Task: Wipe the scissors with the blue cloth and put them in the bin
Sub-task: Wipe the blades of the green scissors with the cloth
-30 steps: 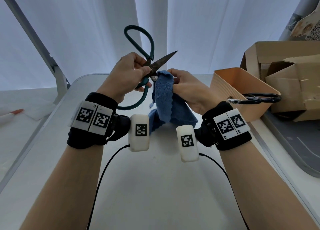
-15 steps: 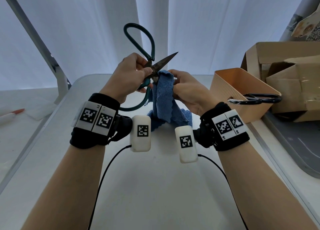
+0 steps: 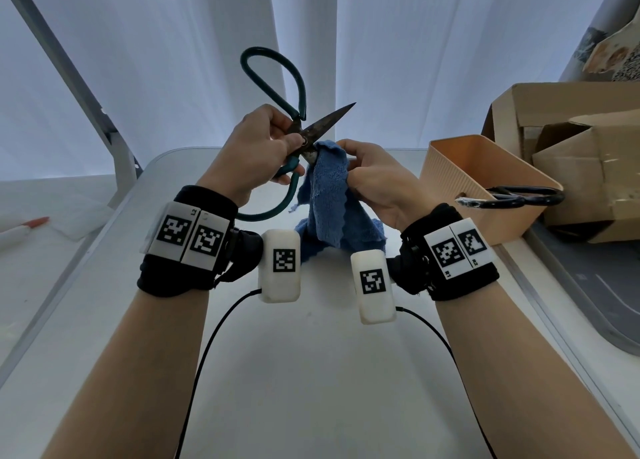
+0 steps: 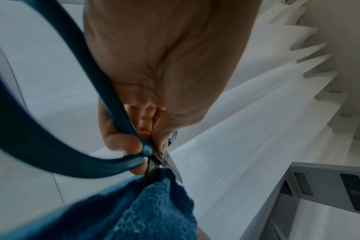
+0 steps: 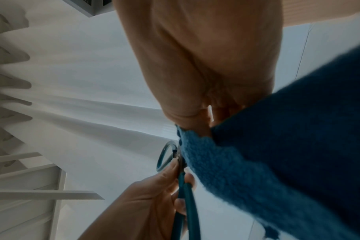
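Observation:
My left hand (image 3: 263, 153) grips green-handled scissors (image 3: 298, 88) near the pivot, held up above the white table (image 3: 311, 372). The blades are spread; one dark blade (image 3: 332, 117) points up to the right, the other is buried in the blue cloth (image 3: 329, 188). My right hand (image 3: 367, 178) pinches the cloth around that lower blade. The rest of the cloth hangs down to the table. In the left wrist view the fingers (image 4: 121, 142) curl round the green handle (image 4: 51, 155) beside the cloth (image 4: 154, 207). The right wrist view shows the cloth (image 5: 267, 162) wrapped at the pivot (image 5: 178, 156).
An orange bin (image 3: 460, 181) stands at the right on the table, with black scissors (image 3: 523, 197) lying across its rim. Cardboard boxes (image 3: 571, 153) sit behind it. A grey mat (image 3: 595, 285) lies at the right edge. A red-tipped pen (image 3: 24, 228) lies far left.
Both hands have risen slightly with the scissors and cloth. The right hand has shifted the cloth a little along the lower blade, close to the pivot.

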Available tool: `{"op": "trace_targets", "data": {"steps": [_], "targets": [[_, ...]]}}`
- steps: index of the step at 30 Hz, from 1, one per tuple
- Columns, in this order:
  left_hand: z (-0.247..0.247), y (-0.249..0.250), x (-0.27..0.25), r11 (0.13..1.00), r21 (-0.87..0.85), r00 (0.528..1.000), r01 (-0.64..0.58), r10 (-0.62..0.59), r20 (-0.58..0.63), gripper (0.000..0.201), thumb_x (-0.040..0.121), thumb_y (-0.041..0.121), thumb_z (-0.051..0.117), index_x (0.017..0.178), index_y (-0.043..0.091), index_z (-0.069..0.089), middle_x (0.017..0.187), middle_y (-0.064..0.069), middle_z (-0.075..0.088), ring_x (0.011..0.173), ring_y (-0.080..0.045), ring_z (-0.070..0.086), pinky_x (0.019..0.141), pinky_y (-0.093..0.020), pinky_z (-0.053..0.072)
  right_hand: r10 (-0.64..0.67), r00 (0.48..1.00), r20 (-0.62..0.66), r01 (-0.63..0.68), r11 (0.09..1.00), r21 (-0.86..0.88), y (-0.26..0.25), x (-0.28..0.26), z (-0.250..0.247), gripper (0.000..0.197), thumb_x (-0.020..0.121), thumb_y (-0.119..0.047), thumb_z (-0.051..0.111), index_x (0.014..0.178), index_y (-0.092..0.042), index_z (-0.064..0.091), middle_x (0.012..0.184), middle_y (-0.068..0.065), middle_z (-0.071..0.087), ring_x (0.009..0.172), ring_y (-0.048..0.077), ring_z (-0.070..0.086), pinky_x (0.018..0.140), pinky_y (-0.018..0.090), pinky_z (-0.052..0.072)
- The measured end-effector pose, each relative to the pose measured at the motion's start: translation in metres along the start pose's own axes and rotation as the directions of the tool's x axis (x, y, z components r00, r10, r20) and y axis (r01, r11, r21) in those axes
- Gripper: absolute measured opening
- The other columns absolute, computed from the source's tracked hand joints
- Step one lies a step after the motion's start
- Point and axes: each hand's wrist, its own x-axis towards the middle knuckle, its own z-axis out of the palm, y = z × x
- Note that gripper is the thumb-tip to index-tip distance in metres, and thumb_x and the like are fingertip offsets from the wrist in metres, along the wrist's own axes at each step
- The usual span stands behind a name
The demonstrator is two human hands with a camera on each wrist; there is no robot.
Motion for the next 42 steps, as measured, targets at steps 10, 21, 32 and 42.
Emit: {"op": "trace_targets", "data": {"steps": [10, 21, 32, 42], "targets": [[-0.0029, 0.0007, -0.0010, 1.000, -0.004, 1.000, 0.003, -0.003, -0.017, 0.015, 0.099, 0.009, 0.058, 0.113, 0.005, 0.053, 0.092, -0.005, 0.065, 0.059, -0.012, 0.070, 0.047, -0.022, 0.051, -0.003, 1.000, 0.016, 0.003, 1.000, 0.007, -0.0010, -0.0014, -0.0015, 0.037, 0.089, 0.017, 0.045, 0.110, -0.007, 0.065, 0.100, 0.024, 0.068, 0.085, 0.028, 0.065, 0.074, 0.033, 0.056], [-0.0057, 0.0015, -0.0012, 1.000, -0.020, 1.000, 0.010, -0.010, -0.018, 0.013, 0.100, 0.008, 0.057, 0.111, 0.006, 0.052, 0.090, -0.004, 0.066, 0.060, -0.013, 0.070, 0.047, -0.023, 0.050, -0.028, 1.000, 0.012, 0.028, 1.000, 0.006, -0.0006, 0.0004, 0.0009, 0.031, 0.092, 0.014, 0.049, 0.109, -0.008, 0.064, 0.114, 0.034, 0.064, 0.089, 0.033, 0.065, 0.083, 0.044, 0.057], [-0.0077, 0.0018, -0.0004, 0.998, -0.053, 0.999, 0.027, -0.029, -0.031, 0.011, 0.100, 0.008, 0.055, 0.111, 0.007, 0.051, 0.095, -0.008, 0.069, 0.060, -0.012, 0.069, 0.047, -0.022, 0.050, -0.008, 1.000, 0.010, 0.008, 1.000, 0.014, 0.0025, 0.0025, -0.0006, 0.020, 0.096, 0.003, 0.054, 0.115, 0.000, 0.061, 0.102, 0.026, 0.066, 0.086, 0.033, 0.065, 0.085, 0.049, 0.057], [-0.0088, 0.0024, -0.0010, 0.999, -0.039, 0.999, 0.019, -0.020, -0.031, 0.010, 0.100, 0.009, 0.056, 0.109, 0.009, 0.052, 0.107, -0.016, 0.068, 0.062, -0.013, 0.070, 0.048, -0.023, 0.051, -0.027, 0.997, 0.077, 0.026, 1.000, 0.011, -0.0003, 0.0020, -0.0073, 0.025, 0.093, 0.012, 0.051, 0.107, -0.007, 0.061, 0.101, 0.026, 0.063, 0.085, 0.032, 0.063, 0.072, 0.036, 0.057]]}}
